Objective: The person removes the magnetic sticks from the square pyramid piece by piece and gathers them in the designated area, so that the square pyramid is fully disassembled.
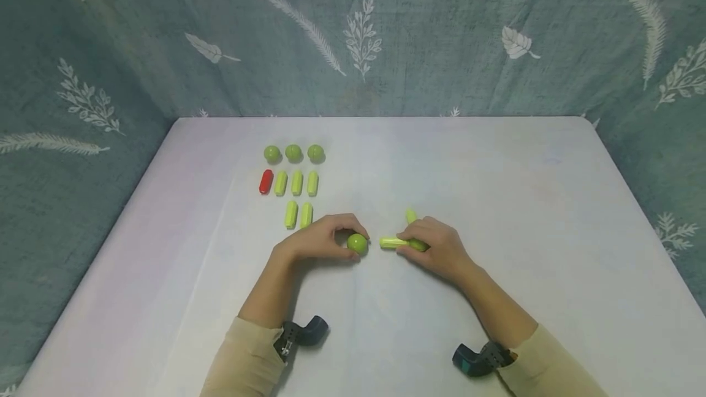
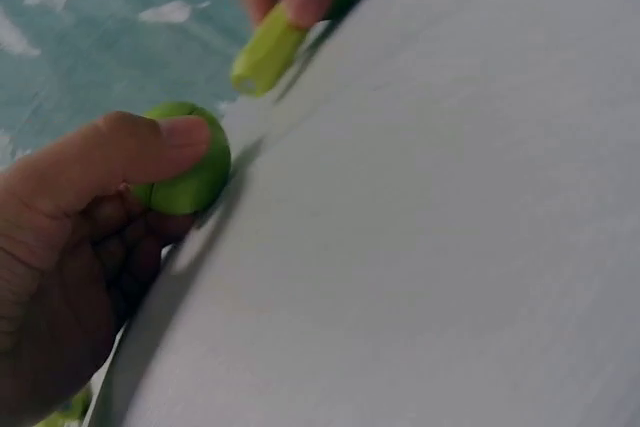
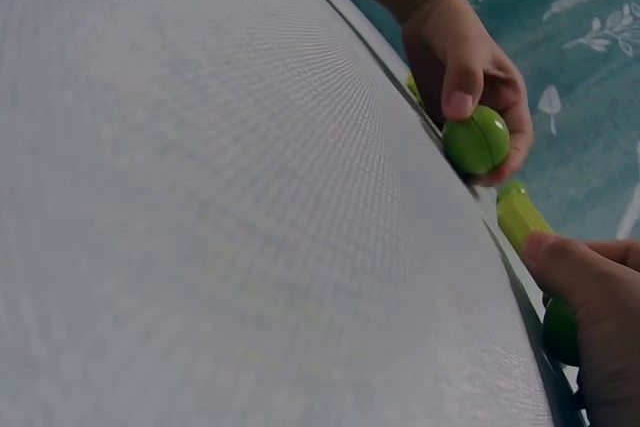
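Observation:
My left hand pinches a glossy green ball between thumb and fingers, just above or on the white table. A thin seam crosses the ball in the right wrist view. To its right, my right hand pinches a faceted yellow-green stick whose free end points at the ball, a small gap apart. Partly hidden under the right hand is another green ball. A second yellow-green stick pokes out just beyond that hand's fingers.
On the white table, three green balls form a row at the back left. Nearer lie a red stick and several yellow-green sticks in two rows. Green leaf-patterned cloth surrounds the table's back and sides.

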The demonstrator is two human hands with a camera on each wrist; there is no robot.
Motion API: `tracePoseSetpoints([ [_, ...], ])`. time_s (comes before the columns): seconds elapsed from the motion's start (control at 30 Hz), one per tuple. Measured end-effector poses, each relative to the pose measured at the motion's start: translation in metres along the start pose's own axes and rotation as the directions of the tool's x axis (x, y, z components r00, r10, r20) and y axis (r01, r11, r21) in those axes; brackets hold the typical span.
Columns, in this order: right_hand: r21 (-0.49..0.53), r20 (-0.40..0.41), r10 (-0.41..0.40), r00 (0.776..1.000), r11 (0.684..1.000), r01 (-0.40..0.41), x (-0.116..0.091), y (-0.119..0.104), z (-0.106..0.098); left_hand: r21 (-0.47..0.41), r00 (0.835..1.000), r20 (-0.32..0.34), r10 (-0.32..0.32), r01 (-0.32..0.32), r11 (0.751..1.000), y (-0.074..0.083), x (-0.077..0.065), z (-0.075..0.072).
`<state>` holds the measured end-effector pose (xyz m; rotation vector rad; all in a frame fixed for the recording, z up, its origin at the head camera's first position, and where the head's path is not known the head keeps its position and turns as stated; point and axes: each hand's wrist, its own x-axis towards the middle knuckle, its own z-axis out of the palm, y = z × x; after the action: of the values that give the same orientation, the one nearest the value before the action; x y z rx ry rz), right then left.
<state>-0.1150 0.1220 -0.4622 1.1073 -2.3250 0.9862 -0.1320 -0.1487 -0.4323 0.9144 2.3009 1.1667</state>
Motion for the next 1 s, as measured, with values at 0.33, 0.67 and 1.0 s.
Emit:
tracePoseSetpoints([
  [0.33,-0.017,-0.039,-0.016,0.999,1.0,0.015,-0.005,0.003,-0.003,-0.02,0.996,-0.084,-0.039,0.038,0.999,0.011,-0.004,-0.009],
  [0.67,-0.009,-0.067,-0.054,0.996,0.999,0.054,0.001,0.006,0.001,0.007,0.966,-0.251,-0.063,0.067,0.998,-0.002,-0.02,-0.047],
  [1.0,0.023,-0.015,-0.025,1.0,0.999,0.025,-0.001,0.004,0.001,-0.051,0.895,-0.403,-0.191,0.187,0.981,-0.021,-0.048,-0.077],
])
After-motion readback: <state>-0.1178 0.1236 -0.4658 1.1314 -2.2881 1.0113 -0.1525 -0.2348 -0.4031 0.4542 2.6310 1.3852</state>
